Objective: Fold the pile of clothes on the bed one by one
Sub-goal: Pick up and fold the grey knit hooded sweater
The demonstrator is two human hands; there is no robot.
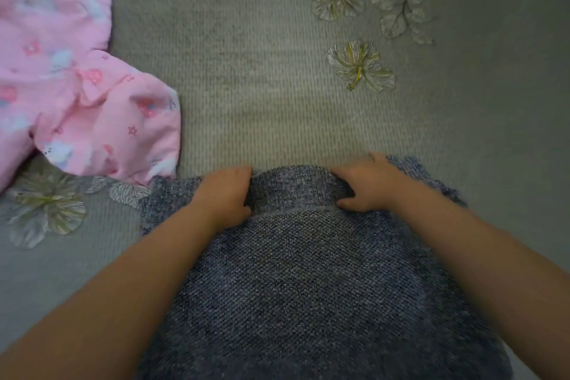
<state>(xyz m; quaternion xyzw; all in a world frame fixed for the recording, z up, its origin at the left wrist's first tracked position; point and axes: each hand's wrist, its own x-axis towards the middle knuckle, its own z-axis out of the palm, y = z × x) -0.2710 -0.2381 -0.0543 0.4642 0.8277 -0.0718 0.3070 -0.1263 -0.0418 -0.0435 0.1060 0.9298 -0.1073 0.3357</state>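
While both hands work at its far edge, one blue-grey knitted sweater (308, 287) lies spread on the bed (262, 86), reaching from the near edge of view to about the middle. Its knit is coarse and speckled, with a thicker banded strip rolled over at the far end. The left hand (226, 194) has fingers curled round the left end of that strip, and the right hand (367, 185) pinches the right end, thumb below and fingers on top. One pink garment (77, 86) lies crumpled at the left, a thin woven cloth printed with small stars, flowers and pale blue-white shapes; its lower corner lies just beside the sweater. The bed cover is grey with fine ribbed lines and printed pale flowers: two flowers and one leafy sprig at the upper right, one flower at the lower left. No writing can be read.
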